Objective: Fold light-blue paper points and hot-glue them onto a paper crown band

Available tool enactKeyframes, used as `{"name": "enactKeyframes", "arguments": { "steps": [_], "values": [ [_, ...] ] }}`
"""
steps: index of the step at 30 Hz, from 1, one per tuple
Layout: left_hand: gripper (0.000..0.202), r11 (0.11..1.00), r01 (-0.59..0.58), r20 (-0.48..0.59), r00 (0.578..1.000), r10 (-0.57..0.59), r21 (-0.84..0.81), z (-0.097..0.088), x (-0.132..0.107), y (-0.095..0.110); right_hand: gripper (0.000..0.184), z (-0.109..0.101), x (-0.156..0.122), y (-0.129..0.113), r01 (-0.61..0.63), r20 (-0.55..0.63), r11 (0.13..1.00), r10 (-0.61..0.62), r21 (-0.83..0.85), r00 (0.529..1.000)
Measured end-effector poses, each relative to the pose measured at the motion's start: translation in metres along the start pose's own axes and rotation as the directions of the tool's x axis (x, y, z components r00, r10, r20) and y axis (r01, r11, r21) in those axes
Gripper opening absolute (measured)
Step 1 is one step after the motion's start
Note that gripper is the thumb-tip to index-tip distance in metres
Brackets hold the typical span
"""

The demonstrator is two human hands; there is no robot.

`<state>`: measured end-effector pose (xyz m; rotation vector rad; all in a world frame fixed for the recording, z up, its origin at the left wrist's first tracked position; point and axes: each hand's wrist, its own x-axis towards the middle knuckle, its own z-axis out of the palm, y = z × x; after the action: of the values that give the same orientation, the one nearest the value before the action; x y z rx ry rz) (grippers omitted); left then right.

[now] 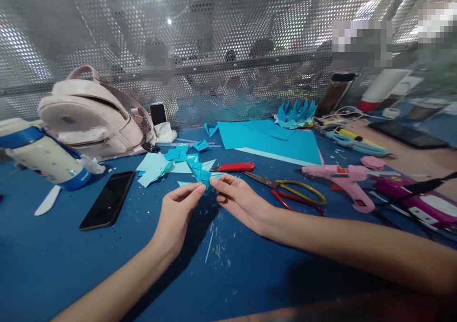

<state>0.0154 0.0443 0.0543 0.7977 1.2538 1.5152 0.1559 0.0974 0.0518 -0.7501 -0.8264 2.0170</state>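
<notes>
Head view: a small folded paper piece in bright turquoise sits between the person's two hands, near the middle of the counter. It has flat, creased faces and angular, pointed edges. Its lower part is partly hidden by the fingertips, so its full outline cannot be told. The left grip is closed in a pinch on the piece from the left, thumb against the bent fingers. The right grip pinches it from the other side, thumb and forefinger together at the tips. The two sets of fingertips are close together across the paper.

Just behind and to the left of the hands lie loose paper scraps, some pale blue, some the same turquoise as the piece. A red-handled cutter lies just beyond the right grip, with scissors near it, their handles one yellow and one red. Farther back, large turquoise sheets are spread out, and at their far right corner stands a spiky folded form of the same colour, with many upright points. A pink glue gun lies to the right of the scissors.
</notes>
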Motion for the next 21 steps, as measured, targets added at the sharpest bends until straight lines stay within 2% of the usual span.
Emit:
{"name": "enactKeyframes", "arguments": {
  "steps": [5,9,11,14,21],
  "values": [
    [0.025,1.000,-0.009,-0.007,1.000,0.009,-0.011,-0.001,0.000,0.001,0.031,0.001,-0.003,-0.004,0.064,0.066,0.987,-0.055,-0.147,0.996],
    [0.026,0.999,-0.031,-0.023,0.999,0.030,-0.017,-0.003,0.001,0.001,0.029,0.002,-0.004,-0.011,0.134,0.043,0.954,-0.127,-0.268,0.991],
    [0.027,0.999,-0.041,-0.022,0.999,0.040,-0.018,-0.004,0.002,0.001,0.029,0.001,-0.003,-0.015,0.190,0.042,0.919,-0.187,-0.345,0.981],
    [0.027,0.998,-0.054,-0.013,0.998,0.054,-0.016,-0.004,0.003,0.002,0.031,-0.001,0.000,-0.019,0.278,0.112,0.851,-0.255,-0.446,0.960],
    [0.023,0.997,-0.071,0.002,0.997,0.071,0.028,-0.006,0.003,0.000,0.031,-0.004,0.003,-0.023,0.334,0.186,0.755,-0.278,-0.564,0.943]
  ]
}}
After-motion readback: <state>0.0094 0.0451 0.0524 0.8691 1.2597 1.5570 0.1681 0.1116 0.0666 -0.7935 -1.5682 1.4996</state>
